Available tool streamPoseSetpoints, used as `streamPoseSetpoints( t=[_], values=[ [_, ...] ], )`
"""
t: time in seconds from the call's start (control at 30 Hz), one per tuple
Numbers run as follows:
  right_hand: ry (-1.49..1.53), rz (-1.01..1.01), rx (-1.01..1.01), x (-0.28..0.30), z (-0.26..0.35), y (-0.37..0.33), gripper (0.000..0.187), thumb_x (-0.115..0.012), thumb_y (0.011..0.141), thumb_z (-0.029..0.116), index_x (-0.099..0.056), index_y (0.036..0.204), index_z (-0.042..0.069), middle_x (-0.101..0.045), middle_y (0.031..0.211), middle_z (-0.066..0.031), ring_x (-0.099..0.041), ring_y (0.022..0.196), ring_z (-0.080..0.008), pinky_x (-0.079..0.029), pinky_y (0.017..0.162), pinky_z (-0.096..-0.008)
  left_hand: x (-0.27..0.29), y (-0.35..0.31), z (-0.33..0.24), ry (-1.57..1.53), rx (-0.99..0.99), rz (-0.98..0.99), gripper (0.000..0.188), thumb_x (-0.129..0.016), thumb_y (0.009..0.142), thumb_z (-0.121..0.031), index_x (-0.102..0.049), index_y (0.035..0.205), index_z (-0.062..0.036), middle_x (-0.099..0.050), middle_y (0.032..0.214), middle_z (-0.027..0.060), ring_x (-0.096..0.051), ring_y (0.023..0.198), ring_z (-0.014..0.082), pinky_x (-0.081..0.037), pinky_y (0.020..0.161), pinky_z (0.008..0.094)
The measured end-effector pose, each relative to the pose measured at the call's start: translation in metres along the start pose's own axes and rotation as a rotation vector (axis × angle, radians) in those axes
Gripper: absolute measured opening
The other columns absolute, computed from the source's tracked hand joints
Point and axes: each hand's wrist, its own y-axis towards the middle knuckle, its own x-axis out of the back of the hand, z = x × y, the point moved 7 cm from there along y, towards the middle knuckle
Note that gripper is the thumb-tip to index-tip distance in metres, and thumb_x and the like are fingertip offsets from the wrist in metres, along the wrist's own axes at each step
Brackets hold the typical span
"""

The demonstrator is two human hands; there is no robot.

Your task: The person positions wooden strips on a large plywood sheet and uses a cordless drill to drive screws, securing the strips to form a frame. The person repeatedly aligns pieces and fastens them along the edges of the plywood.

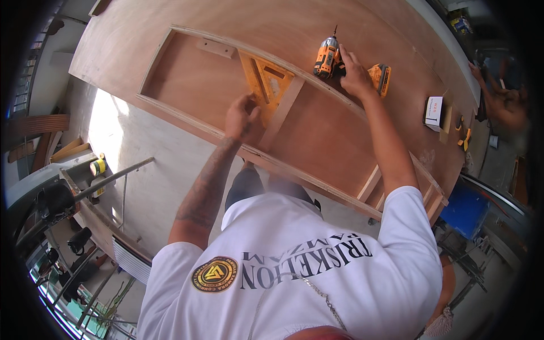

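A yellow triangular square (266, 85) lies inside a shallow wooden frame (283, 122), beside one of its crosspieces. My left hand (242, 118) is closed at the square's near edge, its fingers curled. Whether it pinches the square or something small is hidden. Beyond the frame, an orange and black cordless impact driver (326, 59) lies on its side on the plywood, its bit pointing away from me. My right hand (356, 76) is over the handle, between the body and the battery (380, 79), fingers along the tool's side and the thumb out of sight.
A small wood block (216, 47) sits in the frame's far left corner. To the right on the plywood sheet (226, 20) are an open white box (434, 112) and a yellow-and-black hand tool (465, 139). A yellow tape measure (98, 166) rests at left. Another person (501, 102) is at far right.
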Motion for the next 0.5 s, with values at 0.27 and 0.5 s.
streamPoseSetpoints(
  t=[0.27, 0.5],
  values=[
    [0.024, -0.504, 0.135, 0.089, 0.051, -0.064, 0.1, -0.072, 0.074, -0.005, -0.03, 0.161, 0.018, -0.058, 0.13, -0.011, -0.068, 0.108, -0.0324, -0.06, 0.085, -0.0433, 0.014, 0.019, -0.005, -0.049, 0.026, 0.265, 0.051, -0.07, 0.09, -0.012, -0.057, 0.137, 0.0039, -0.073, 0.107, 0.0108, -0.068, 0.093, 0.0163, -0.054, 0.084, 0.0303],
    [0.375, -0.778, -0.005, 0.133, 0.107, -0.2, 0.076, -0.07, 0.085, 0.004, -0.04, 0.155, 0.006, -0.06, 0.125, -0.0102, -0.068, 0.101, -0.0242, -0.061, 0.082, -0.0377, 0.029, 0.029, -0.078, 0.622, -0.583, 0.497, 0.059, -0.073, 0.085, -0.015, -0.056, 0.141, -0.0095, -0.061, 0.133, 0.0178, -0.058, 0.12, 0.0334, -0.047, 0.103, 0.0447]
  ],
)
